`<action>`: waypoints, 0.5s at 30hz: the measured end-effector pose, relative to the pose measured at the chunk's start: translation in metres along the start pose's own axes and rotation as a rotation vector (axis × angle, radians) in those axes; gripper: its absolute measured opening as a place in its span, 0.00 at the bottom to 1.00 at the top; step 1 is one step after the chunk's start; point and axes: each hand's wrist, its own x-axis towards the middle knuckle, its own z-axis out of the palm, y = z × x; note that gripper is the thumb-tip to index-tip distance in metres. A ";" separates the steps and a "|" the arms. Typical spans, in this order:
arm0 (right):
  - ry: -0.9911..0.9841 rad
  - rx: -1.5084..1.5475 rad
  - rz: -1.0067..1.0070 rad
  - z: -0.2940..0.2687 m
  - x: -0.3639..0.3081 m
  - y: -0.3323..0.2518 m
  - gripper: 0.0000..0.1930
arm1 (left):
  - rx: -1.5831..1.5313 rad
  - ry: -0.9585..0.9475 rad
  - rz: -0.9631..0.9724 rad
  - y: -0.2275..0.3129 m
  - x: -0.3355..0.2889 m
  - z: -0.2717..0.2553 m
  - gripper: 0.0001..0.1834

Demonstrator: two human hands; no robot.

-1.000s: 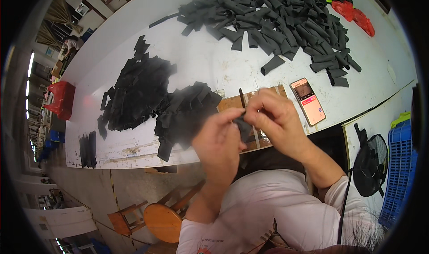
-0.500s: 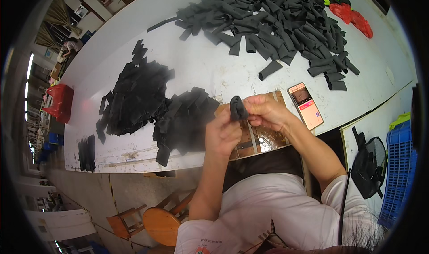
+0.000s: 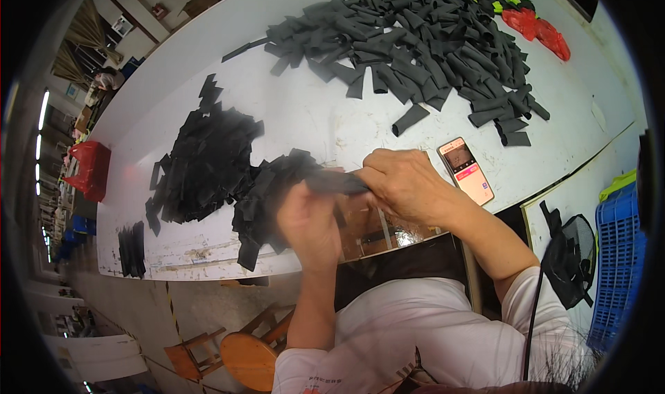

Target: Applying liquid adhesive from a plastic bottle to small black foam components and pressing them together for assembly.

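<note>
Near the front edge of the worktop (image 3: 305, 106), the right hand (image 3: 407, 185) has its fingers closed on a dark cloth piece (image 3: 336, 183); the left hand (image 3: 308, 219) is blurred, its grip I cannot tell.

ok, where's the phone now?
In the head view, the phone lies screen up on the white table, right of centre, just right of the right hand and nearer the person than the big pile of dark grey tubes.
</note>
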 end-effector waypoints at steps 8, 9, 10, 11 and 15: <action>-0.026 0.262 0.179 0.031 -0.017 0.026 0.11 | 0.071 -0.240 -0.194 -0.013 0.011 0.011 0.07; -0.026 0.268 0.174 0.034 -0.014 0.027 0.11 | 0.078 -0.236 -0.193 -0.005 0.016 0.014 0.07; 0.146 0.329 0.055 0.037 -0.017 0.029 0.11 | 0.292 -0.303 -0.214 0.006 0.017 0.022 0.06; 0.319 0.387 -0.065 0.041 -0.020 0.031 0.11 | 0.507 -0.370 -0.234 0.012 0.020 0.027 0.06; 0.106 0.447 0.177 0.065 -0.028 0.040 0.11 | 0.545 -0.399 -0.322 -0.003 0.028 0.018 0.02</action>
